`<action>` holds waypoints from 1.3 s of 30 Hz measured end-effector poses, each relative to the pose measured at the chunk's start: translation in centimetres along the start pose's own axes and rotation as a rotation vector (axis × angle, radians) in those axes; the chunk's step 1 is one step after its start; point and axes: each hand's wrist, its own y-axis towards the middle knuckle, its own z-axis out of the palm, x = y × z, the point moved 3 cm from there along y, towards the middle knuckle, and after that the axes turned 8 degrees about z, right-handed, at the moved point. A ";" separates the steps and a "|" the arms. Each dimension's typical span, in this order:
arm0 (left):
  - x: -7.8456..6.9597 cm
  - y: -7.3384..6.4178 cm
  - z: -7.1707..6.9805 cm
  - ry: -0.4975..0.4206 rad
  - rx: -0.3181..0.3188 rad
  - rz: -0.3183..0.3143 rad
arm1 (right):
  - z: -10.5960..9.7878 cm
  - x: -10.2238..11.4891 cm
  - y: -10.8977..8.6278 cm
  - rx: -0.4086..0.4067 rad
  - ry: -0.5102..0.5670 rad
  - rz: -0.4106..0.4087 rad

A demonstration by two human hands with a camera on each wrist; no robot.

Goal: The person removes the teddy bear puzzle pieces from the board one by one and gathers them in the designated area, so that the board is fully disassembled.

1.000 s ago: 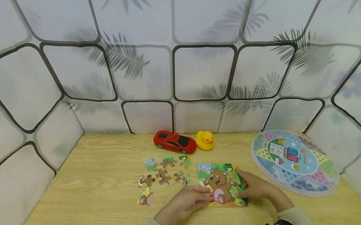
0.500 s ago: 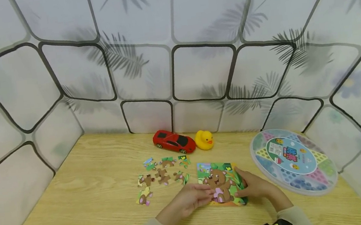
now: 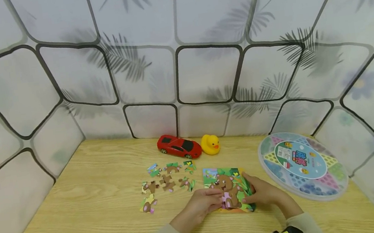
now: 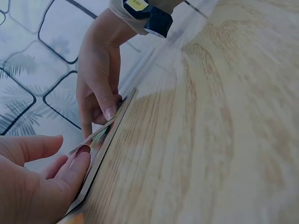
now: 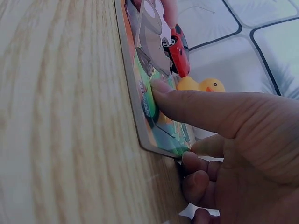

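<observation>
A puzzle board [image 3: 226, 171] with a brown bear picture lies on the wooden table. My left hand [image 3: 202, 204] is at its near-left part, pinching a puzzle piece [image 5: 154, 37] with part of the bear on it. That piece stands tilted up from the picture in the right wrist view. My right hand [image 3: 264, 192] holds the board's right edge. Its thumb [image 5: 187, 105] presses on the picture, and the other fingers curl at the edge. Left of the board, several loose puzzle pieces [image 3: 167, 183] lie in loose rows.
Behind the pieces stand a red toy car [image 3: 179, 147] and a yellow rubber duck [image 3: 210, 145]. A round, clear-lidded board game case [image 3: 302, 165] lies to the right. Patterned cloth walls [image 3: 147, 75] enclose the table [image 3: 89, 204] at the back and sides.
My left hand has shifted slightly right and away from me over the board, and the piece in its fingers now tilts up out of line with the picture. My right hand keeps its hold.
</observation>
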 end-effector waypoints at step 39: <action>-1.0 -0.9 -2.3 0.073 -0.017 0.105 | 0.1 0.2 -0.1 0.017 0.015 0.001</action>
